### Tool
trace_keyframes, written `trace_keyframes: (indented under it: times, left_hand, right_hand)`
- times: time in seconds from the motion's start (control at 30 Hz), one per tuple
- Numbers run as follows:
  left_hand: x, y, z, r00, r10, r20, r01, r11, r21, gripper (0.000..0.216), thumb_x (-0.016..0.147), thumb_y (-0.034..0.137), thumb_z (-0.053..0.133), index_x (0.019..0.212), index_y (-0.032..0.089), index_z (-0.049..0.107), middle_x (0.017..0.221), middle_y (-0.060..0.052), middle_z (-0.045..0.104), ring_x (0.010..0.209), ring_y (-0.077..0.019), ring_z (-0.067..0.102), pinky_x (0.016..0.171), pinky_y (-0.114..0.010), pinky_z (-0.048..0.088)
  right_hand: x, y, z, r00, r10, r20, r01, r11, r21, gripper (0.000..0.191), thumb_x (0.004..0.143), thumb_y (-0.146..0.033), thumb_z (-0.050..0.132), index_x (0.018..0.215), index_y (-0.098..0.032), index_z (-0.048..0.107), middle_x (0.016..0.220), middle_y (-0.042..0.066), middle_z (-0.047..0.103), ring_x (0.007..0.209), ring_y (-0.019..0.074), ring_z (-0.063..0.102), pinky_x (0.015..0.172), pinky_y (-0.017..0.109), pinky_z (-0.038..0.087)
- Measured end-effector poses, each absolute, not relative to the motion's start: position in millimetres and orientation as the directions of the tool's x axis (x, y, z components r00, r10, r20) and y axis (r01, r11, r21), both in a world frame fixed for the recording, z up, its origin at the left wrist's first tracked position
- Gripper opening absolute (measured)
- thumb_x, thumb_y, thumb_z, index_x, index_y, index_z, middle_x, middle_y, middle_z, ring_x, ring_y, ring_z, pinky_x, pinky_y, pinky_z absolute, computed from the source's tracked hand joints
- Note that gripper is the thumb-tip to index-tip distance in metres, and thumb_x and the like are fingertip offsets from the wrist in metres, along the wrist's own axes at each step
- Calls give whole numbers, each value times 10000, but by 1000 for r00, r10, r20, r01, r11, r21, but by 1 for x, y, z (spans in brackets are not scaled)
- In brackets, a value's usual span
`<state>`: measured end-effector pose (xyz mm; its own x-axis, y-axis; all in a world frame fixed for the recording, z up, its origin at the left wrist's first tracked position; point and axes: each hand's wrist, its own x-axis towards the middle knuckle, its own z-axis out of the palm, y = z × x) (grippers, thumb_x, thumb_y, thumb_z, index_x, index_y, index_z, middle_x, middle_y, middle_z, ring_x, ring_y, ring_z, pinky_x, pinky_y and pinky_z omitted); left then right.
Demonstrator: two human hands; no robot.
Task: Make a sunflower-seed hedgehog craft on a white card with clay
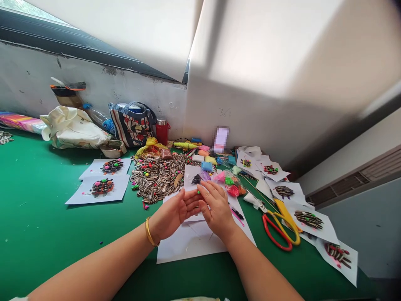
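Note:
My left hand [173,213] and my right hand [216,209] meet over white paper sheets [191,244] on the green table [40,234]. Their fingertips come together on a tiny green bit of clay [198,192], held in a pinch. A gold bangle circles my left wrist. Just beyond the hands lies a white sheet with a small dark seed figure [196,179]. A heap of striped sunflower seeds [156,177] lies to the left of it.
Two finished seed pictures [103,186] lie at the left, several more [308,219] at the right. Red and yellow scissors [280,228] rest right of my hands. Coloured clay bags [230,184], a red cup [162,131] and bags [133,123] stand by the wall.

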<state>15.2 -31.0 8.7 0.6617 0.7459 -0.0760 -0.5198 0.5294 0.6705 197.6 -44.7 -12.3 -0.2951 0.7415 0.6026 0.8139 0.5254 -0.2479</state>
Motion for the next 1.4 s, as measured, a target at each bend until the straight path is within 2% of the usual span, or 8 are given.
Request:
trace_keyframes:
  times: [0.1,0.3,0.43,0.63,0.8,1.03,1.2,1.4]
  left_hand:
    - [13,-30,12,660,749,-54,-572,548,611,543,960,525,377,1287,148,591,1330,-134,574,1198,-221,540,1056,-360,371]
    - [16,-38,16,740,666,-90,-484,621,616,566,941,592,364,1297,211,583,1244,-100,617,958,-157,613,955,-303,432]
    - [13,-34,20,709,702,-70,-547,610,573,612,934,606,362,1310,165,559,1277,-131,591,1077,-185,591,987,-307,417]
    - [11,-32,24,706,703,-87,-549,621,560,623,920,632,363,1279,167,571,1175,-137,644,1035,-207,611,769,-263,486]
    - [15,-37,27,732,680,-38,-552,626,550,658,932,639,300,1311,161,547,1230,-145,619,1034,-188,602,856,-277,458]
    - [17,-36,35,712,701,-39,-561,601,570,647,940,623,300,1309,152,545,1240,-148,621,1127,-221,577,895,-306,445]
    - [12,-42,39,734,678,-38,-550,626,553,685,937,637,277,1389,159,465,1324,-152,566,1199,-227,536,916,-309,441]
    - [10,-58,34,722,689,-63,-556,632,540,675,955,610,259,1396,142,462,1348,-151,550,1162,-230,551,977,-344,409]
  right_hand:
    - [196,-46,-11,-322,733,599,805,545,-234,445,965,-356,420,1388,-228,474,1433,66,483,1360,272,346,1099,478,305]
    - [193,-48,-8,-362,737,570,832,532,-160,486,959,-420,420,1415,-254,439,1497,68,405,1399,308,280,1120,543,227]
    - [193,-47,-8,-332,733,594,861,493,-128,483,950,-426,440,1400,-251,460,1494,81,407,1402,316,279,1120,558,222]
    - [178,-50,-10,-438,645,626,798,600,-60,523,941,-491,427,1398,-239,465,1476,80,438,1399,305,302,1145,554,186]
    - [181,-50,-9,-346,665,661,848,524,-83,539,948,-497,419,1413,-225,448,1474,98,439,1401,316,296,1146,584,151]
    - [176,-50,-6,-441,577,687,794,608,-1,592,924,-536,444,1410,-198,449,1432,108,490,1384,320,337,1131,599,194]
    - [176,-55,-4,-365,625,690,841,539,-43,592,948,-524,397,1432,-183,416,1455,116,461,1407,320,298,1149,601,133]
    - [175,-69,-5,-454,601,658,776,629,-40,625,947,-553,369,1462,-198,368,1467,83,452,1420,310,279,1167,590,99]
